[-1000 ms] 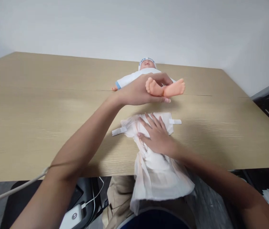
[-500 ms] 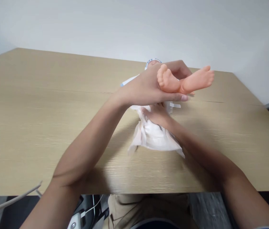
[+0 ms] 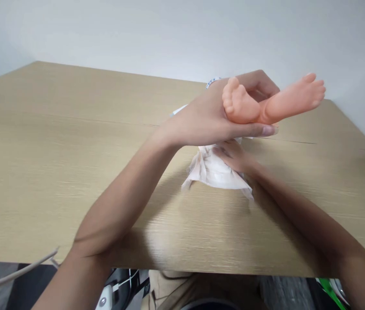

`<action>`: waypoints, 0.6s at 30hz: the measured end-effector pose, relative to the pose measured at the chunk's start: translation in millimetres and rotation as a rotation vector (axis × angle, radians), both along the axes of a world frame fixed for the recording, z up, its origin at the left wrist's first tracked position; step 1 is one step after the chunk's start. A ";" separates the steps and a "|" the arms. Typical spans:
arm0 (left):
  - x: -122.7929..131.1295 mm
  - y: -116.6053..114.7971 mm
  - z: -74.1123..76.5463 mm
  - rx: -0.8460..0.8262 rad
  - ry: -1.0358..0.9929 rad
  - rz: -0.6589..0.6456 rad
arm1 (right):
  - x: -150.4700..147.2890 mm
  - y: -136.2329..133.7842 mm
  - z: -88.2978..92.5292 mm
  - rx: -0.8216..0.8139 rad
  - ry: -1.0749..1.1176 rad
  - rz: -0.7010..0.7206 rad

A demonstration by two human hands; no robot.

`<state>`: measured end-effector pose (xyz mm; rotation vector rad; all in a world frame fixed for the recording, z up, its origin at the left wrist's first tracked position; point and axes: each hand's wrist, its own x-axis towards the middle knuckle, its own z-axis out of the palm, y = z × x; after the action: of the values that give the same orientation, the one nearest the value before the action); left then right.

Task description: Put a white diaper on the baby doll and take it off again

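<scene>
A baby doll (image 3: 285, 103) has both feet raised toward me, with my left hand (image 3: 208, 114) closed around its ankles. The doll's body and most of its head lie hidden behind that hand; only a bit of a white and blue headband (image 3: 213, 82) shows. Below, a white diaper (image 3: 216, 174) lies spread on the table, its near edge flared out. My right hand (image 3: 234, 156) reaches under the lifted legs and rests on the diaper's upper part. Its fingertips are partly covered, so whether they pinch the diaper is unclear.
The wooden table (image 3: 72, 181) runs back to a pale wall (image 3: 137, 38). A grey cable (image 3: 17, 273) pokes up at the near left edge. Below the edge are a white plug device (image 3: 105, 297) and a green object (image 3: 329, 292).
My left hand has lifted the doll's feet slightly higher and to the right. The right hand has shifted a little right, and the head view has turned slightly.
</scene>
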<state>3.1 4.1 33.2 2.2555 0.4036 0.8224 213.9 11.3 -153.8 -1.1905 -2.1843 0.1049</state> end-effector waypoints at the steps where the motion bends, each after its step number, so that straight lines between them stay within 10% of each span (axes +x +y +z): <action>1: -0.2 0.1 -0.6 -0.005 -0.010 0.004 | 13.7 -10.0 -2.0 -0.081 -0.055 0.142; 8: 3.3 -3.9 -14.0 -0.070 -0.049 -0.015 | 74.1 -76.4 6.9 0.002 0.033 0.005; 18: 4.4 -22.5 -57.8 0.036 0.025 0.044 | 44.0 -75.0 12.1 0.265 0.154 -0.151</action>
<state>7.4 -18.4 -24.7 2.2993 0.4551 0.8302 257.9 -63.7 -141.7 -1.1506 -1.9001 -0.1481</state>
